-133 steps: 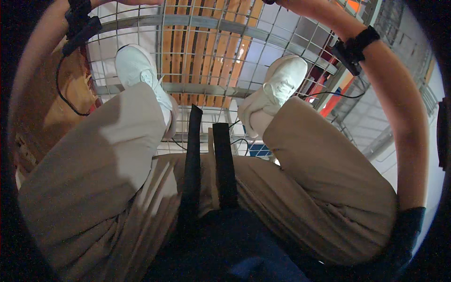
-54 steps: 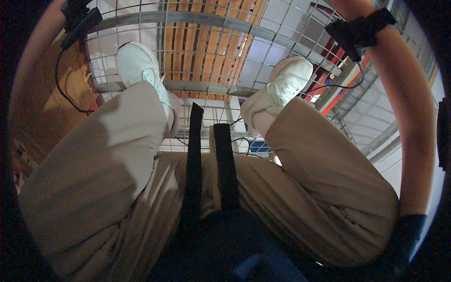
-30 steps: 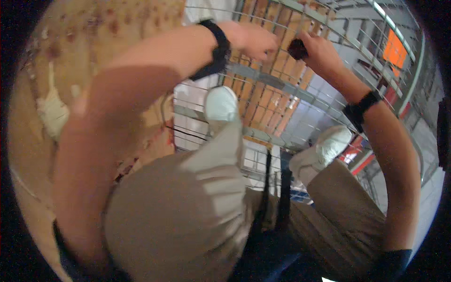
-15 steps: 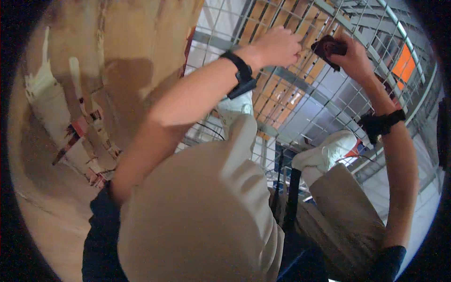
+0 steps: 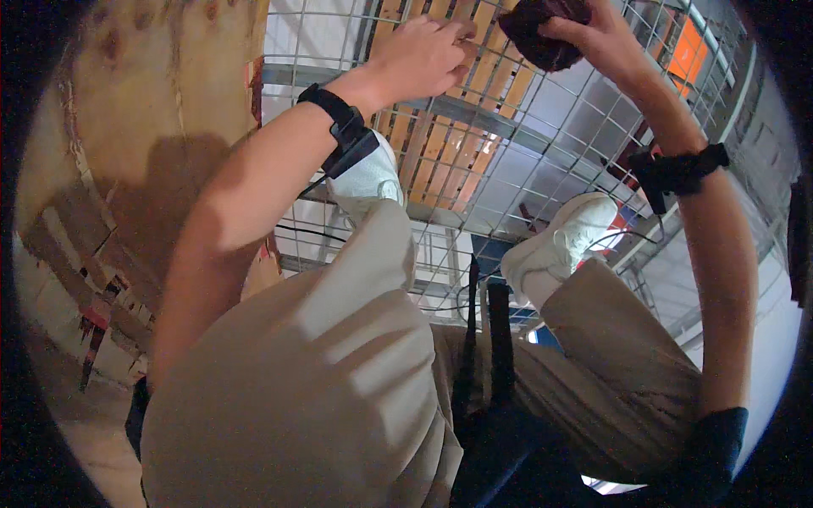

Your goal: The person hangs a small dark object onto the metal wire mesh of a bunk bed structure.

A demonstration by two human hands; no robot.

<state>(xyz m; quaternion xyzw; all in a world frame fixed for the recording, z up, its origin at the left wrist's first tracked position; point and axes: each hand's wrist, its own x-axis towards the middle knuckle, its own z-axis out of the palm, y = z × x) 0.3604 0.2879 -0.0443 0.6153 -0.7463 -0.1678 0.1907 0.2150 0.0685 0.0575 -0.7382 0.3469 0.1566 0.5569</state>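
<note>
My right hand (image 5: 601, 38) is raised at the top of the view and grips a small dark brown object (image 5: 542, 30). My left hand (image 5: 423, 55) is up beside it, fingers curled, its fingertips touching the object's left edge. Both wrists wear black bands (image 5: 343, 135). Below the hands my legs in beige trousers (image 5: 339, 372) and white shoes (image 5: 563, 241) rest on a wire mesh floor (image 5: 508, 161).
A worn wooden board wall (image 5: 144, 144) stands close on my left. Through the mesh I see a wooden pallet (image 5: 440, 161), grey metal beams and orange rack parts (image 5: 686, 59) below. Black straps (image 5: 495, 339) hang between my legs.
The view has swung to the left toward the wooden wall. Both hands came up together in front of me, with the dark object now held between them at the top.
</note>
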